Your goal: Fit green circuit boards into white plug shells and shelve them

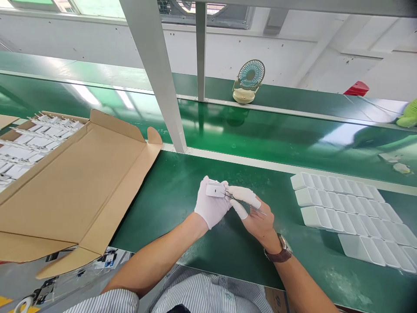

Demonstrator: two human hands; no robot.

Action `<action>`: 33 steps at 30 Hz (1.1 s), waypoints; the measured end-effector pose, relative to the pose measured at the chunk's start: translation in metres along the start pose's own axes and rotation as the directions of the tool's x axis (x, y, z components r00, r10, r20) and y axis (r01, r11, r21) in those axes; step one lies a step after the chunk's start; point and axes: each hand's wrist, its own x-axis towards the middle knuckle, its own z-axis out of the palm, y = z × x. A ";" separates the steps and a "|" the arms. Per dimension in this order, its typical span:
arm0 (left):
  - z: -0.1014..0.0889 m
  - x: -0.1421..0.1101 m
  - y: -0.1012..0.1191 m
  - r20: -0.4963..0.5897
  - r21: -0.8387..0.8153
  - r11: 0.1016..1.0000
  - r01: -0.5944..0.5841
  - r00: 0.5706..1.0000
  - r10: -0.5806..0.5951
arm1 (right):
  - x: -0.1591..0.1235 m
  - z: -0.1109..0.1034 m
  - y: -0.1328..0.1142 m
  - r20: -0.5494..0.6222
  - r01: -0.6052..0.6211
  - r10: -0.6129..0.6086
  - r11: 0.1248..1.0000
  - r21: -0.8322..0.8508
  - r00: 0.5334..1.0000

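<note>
A: Starting on the left: an open box (74,178), its flap out over the surface (153,208), rows of white parts (28,145) inside!

B: Moving right, past the slanting post (156,74), here's the left hand (211,211), gloved in white, clamped on a small white piece (215,189). That piece sits up in the fingers, above the surface, a dark slot showing on its face.

A: And at its right edge, the tweezers (235,199)! Tips right by the piece, though whether they touch it, nobody can tell from here.

B: Behind, a little fan (250,80) stands on the ledge. Nearer, the right hand (257,215), white covers on thumb and finger, closed on those tweezers, with a watch (282,248) at the wrist.

A: Far right, white bins (348,206) lined up in four rows!
</note>
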 end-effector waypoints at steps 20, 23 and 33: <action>0.007 -0.003 0.000 -0.022 0.020 1.000 0.019 1.000 -0.018 | -0.005 0.000 0.002 -0.015 0.039 -0.039 0.999 -0.002 0.999; 0.007 -0.005 0.000 -0.031 0.007 0.999 0.040 0.999 -0.039 | -0.007 0.000 0.002 -0.008 0.022 -0.022 0.999 0.024 1.000; 0.005 -0.003 0.003 0.002 0.039 0.997 0.062 0.998 -0.062 | -0.009 -0.001 0.003 0.033 -0.002 -0.001 0.995 0.099 0.999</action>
